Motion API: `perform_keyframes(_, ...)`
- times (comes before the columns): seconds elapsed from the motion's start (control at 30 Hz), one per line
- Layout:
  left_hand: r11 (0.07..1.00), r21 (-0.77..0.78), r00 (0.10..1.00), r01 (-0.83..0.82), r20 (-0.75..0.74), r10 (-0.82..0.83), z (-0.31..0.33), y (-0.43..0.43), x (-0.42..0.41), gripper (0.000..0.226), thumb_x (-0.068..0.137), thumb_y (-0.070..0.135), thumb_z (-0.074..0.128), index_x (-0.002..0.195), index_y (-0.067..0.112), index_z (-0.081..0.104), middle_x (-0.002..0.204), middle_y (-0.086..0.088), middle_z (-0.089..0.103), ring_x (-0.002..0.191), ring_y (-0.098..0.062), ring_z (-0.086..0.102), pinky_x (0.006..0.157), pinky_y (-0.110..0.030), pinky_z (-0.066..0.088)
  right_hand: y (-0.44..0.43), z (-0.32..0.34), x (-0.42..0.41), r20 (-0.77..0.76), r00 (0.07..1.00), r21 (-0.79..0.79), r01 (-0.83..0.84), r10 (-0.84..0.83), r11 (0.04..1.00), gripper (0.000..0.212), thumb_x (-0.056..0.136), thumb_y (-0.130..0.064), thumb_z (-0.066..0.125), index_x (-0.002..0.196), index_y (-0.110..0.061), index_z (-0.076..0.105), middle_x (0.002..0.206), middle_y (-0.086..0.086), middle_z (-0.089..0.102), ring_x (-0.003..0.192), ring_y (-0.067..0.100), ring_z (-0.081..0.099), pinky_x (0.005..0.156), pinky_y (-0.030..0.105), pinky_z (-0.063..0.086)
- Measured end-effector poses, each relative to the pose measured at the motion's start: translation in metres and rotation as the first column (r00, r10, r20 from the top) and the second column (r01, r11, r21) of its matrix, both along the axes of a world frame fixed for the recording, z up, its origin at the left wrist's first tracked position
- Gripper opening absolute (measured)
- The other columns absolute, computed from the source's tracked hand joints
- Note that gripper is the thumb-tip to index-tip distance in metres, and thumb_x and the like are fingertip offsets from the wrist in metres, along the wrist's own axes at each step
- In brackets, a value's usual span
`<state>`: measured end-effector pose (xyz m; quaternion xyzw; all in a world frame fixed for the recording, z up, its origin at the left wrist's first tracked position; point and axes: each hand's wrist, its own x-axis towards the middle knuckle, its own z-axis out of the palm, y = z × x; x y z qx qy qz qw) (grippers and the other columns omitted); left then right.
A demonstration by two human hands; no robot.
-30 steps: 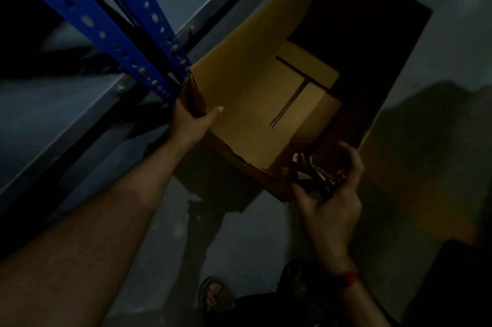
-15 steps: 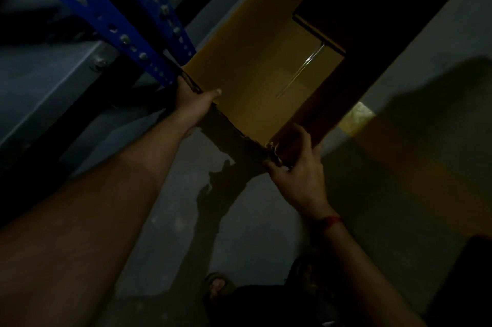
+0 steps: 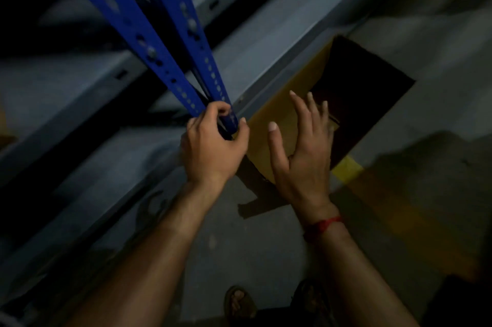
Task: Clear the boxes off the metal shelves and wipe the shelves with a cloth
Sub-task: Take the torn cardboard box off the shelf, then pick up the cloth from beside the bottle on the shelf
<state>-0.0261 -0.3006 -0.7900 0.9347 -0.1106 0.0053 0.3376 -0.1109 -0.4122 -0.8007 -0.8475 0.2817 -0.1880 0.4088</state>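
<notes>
Head view, dim and a little blurred: the open cardboard box point(image 3: 306, 73) is off the shelves and sits on the concrete floor point(image 3: 239, 246). Its lit yellow-brown inner wall faces me and the rest of its inside is lost in shadow, so I cannot see whether it holds anything.

My right hand point(image 3: 303, 156) is over the box's near corner, fingers straight and spread, thumb out to the side, holding nothing. Whether the palm touches the cardboard I cannot tell. A red thread point(image 3: 323, 225) is tied round that wrist.

Just left of the box, my left hand point(image 3: 210, 145) is curled round the lower end of the blue perforated upright point(image 3: 149, 33) of the rack, thumb on the box's side of the post.

Along the box's far left side runs the grey metal shelf point(image 3: 279, 33), its edge beam just beside the cardboard. A lower shelf level lies further left of the box, in shadow.

Right of the box's near corner, a yellow painted stripe point(image 3: 346, 168) shows on the floor. Nearer to me than the box, my sandalled foot point(image 3: 239, 302) stands on the concrete.
</notes>
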Motion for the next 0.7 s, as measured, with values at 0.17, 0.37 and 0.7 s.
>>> perform_keyframes(0.17, 0.998, -0.056, 0.969, -0.007, 0.247, 0.02, 0.141, 0.02, -0.012, 0.027, 0.084, 0.042, 0.065, 0.106, 0.027, 0.062, 0.099, 0.012, 0.07, 0.094, -0.017, 0.063, 0.08, -0.041, 0.053, 0.006, 0.123, 0.011, 0.264, 0.961, -0.115, -0.056, 0.084, 0.992, 0.057, 0.097, -0.044, 0.052, 0.147, -0.017, 0.045, 0.148, 0.006, 0.046, 0.145, 0.021, 0.032, 0.116, 0.052, 0.031)
perform_keyframes(0.37, 0.985, -0.165, 0.859, -0.055, 0.495, 0.131, 0.318, 0.069, -0.024, 0.022, 0.086, 0.033, 0.065, 0.106, 0.023, 0.064, 0.094, 0.011, 0.07, 0.088, -0.019, 0.064, 0.079, -0.044, 0.053, 0.03, 0.299, 0.031, 0.542, 0.808, -0.272, -0.092, 0.232, 0.958, 0.045, 0.097, -0.031, 0.058, 0.134, -0.007, 0.056, 0.134, 0.011, 0.054, 0.13, 0.023, 0.047, 0.109, 0.038, 0.041)
perform_keyframes(0.7, 0.957, -0.167, 0.66, -0.237, 0.695, 0.285, 0.544, 0.141, -0.052, 0.035, 0.083, 0.038, 0.064, 0.116, 0.027, 0.062, 0.104, 0.014, 0.068, 0.099, -0.016, 0.062, 0.084, -0.035, 0.042, 0.084, 0.525, 0.042, 0.725, 0.567, -0.384, -0.137, 0.391, 0.913, 0.04, 0.095, -0.031, 0.058, 0.125, -0.005, 0.062, 0.131, 0.01, 0.057, 0.13, 0.026, 0.049, 0.109, 0.042, 0.04)
